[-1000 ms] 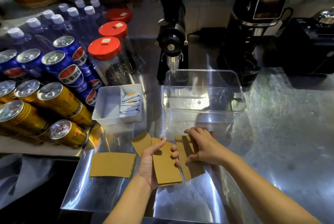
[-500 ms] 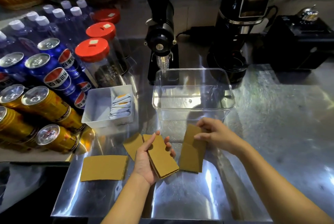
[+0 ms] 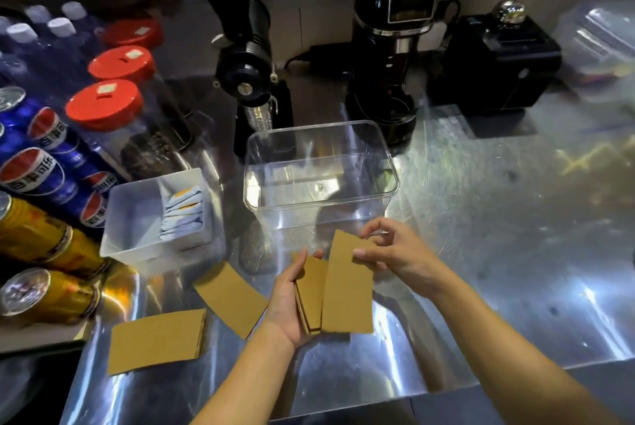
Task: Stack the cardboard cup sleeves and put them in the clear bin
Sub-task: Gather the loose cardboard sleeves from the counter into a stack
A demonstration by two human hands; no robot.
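My left hand point(image 3: 287, 304) holds a small stack of brown cardboard sleeves point(image 3: 311, 290) on edge above the steel counter. My right hand point(image 3: 395, 253) pinches the top of a single sleeve point(image 3: 348, 290) and holds it upright against the right side of that stack. Two more sleeves lie flat on the counter to the left, one point(image 3: 231, 297) near my left wrist and one point(image 3: 156, 340) further left. The clear bin point(image 3: 391, 184) stands just beyond my hands and has nothing in it.
A white tray point(image 3: 120, 239) with paper sachets sits left of the bin. Soda cans point(image 3: 41, 174), water bottles and red-lidded jars point(image 3: 104, 105) crowd the left side. Two black grinders point(image 3: 249, 67) and a black box point(image 3: 494, 60) stand behind the bin.
My right hand lifted the single sleeve off the counter and brought it left against the stack. My left hand tilted the stack more upright.
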